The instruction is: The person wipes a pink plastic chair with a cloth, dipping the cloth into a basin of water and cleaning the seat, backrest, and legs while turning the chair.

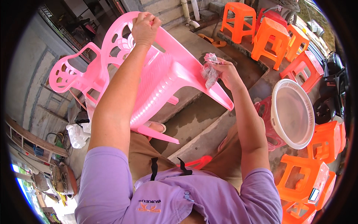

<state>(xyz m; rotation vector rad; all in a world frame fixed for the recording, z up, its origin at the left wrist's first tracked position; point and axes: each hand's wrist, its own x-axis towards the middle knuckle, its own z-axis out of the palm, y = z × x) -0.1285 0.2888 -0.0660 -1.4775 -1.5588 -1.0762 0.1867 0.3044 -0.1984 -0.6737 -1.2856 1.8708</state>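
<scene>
A pink plastic chair (156, 82) is tipped in front of me, its legs pointing toward the right and toward me. My left hand (145, 29) grips the top of its backrest, fingers curled over the rim. In my right hand (228, 74) is a crumpled, wet-looking grey and pink rag (210, 71), bunched against the chair's leg on the right. The rag covers part of that leg, and some of my right fingers are hidden behind it.
Another pink chair (69, 76) stands at the left. To the right, a white basin (292, 112) of cloudy water rests on a red stool (266, 108). Several orange stools (238, 20) line the right side. A stepped concrete edge (209, 130) runs beneath the chair; a white bag (77, 135) lies left.
</scene>
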